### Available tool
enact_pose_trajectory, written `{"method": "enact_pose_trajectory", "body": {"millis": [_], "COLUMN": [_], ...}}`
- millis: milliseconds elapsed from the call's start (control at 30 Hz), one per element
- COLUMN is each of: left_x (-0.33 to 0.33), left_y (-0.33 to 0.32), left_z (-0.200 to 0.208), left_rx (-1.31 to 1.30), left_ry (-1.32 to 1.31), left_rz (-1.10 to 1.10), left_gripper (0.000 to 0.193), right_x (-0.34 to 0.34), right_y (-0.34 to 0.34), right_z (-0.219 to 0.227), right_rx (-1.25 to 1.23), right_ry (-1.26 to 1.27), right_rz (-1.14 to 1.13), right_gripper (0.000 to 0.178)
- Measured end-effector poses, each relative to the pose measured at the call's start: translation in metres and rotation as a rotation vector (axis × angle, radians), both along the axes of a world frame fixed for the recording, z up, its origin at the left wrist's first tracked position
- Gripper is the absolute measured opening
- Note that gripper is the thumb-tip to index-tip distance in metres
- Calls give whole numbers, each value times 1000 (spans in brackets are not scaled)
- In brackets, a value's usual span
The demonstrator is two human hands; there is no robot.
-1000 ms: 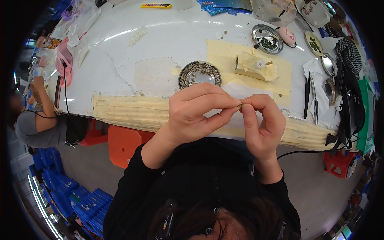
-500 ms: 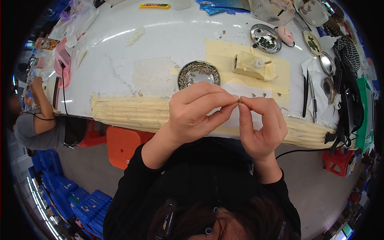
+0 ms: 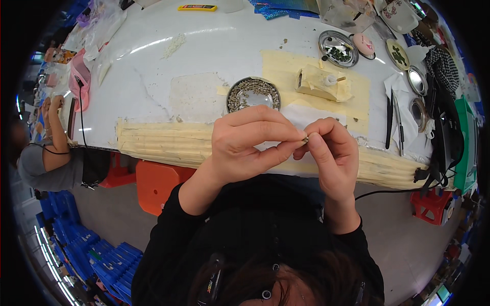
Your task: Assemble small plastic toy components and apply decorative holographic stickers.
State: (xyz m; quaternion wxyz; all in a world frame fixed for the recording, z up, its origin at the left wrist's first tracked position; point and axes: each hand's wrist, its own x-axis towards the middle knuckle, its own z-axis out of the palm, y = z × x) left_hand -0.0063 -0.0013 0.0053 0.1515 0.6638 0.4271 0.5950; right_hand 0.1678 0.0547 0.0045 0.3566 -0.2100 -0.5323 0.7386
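Note:
Both hands meet above the table's near edge over a tiny metallic piece (image 3: pixel 305 139), too small to name more closely. My left hand (image 3: pixel 250 140) pinches it between thumb and fingertips. From the other side my right hand (image 3: pixel 334 155) closes on it with thumb and bent index finger, which partly cover it. Just beyond my left hand stands a round metal dish (image 3: pixel 278 100) holding many small metallic pieces. A cream-taped block (image 3: pixel 315 86) with a small white pot and a stick on it lies beyond my right hand, on yellowish paper (image 3: pixel 280 64).
At the right are a metal plate (image 3: pixel 351 62) with dark green pieces, a pink oval object (image 3: pixel 364 45), tweezers (image 3: pixel 390 120) and a second slim tool (image 3: pixel 399 127) on white tissue. Orange stool (image 3: pixel 158 188) stands below the edge. Another person's arm (image 3: pixel 56 130) shows at far left.
My right hand has turned and curled its fingers inward, its thumb now across the tiny piece. My left hand has shifted slightly. The other person's hands have moved at the far left.

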Motion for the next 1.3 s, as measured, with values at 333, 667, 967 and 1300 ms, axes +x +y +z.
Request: {"method": "enact_pose_trajectory", "body": {"millis": [333, 667, 967, 1300], "left_x": [1, 4, 9, 12], "left_y": [0, -1, 0, -9], "left_z": [0, 1, 2, 16], "left_rx": [-17, -6, -49, -132], "left_ry": [-5, 1, 57, 44], "left_rz": [17, 70, 67, 137], "left_gripper": [24, 21, 19, 14], "right_x": [-1, -3, 4, 9], "right_y": [-3, -5, -1, 4], "right_z": [1, -1, 4, 10], "right_rx": [11, 324, 509, 701], "right_ry": [-31, -131, -304, -453], "right_rz": [-33, -226, -279, -268], "right_gripper": [11, 7, 8, 6]}}
